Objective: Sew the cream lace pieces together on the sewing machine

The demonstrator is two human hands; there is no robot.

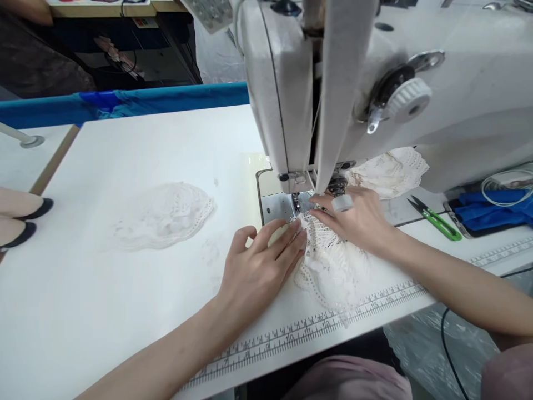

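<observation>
A piece of cream lace fabric (pixel 333 266) lies bunched at the presser foot (pixel 296 203) of a white sewing machine (pixel 287 94), its lower part spreading toward the table's front edge. My left hand (pixel 262 261) lies on the lace's left edge, fingers stretched out and fingertips just below the foot. From the right, my right hand (pixel 358 216) reaches in beside the needle area. Its thumb and forefinger are close together at the lace's upper edge, while the other fingers are partly hidden by the machine's knob.
Another white lace piece (pixel 170 214) lies left on the table; more lace (pixel 391 172) sits behind my right hand. Green thread snips (pixel 437 216) rest near a phone (pixel 458 219) under blue cloth (pixel 493 208). A measuring tape (pixel 266 347) runs along the front edge.
</observation>
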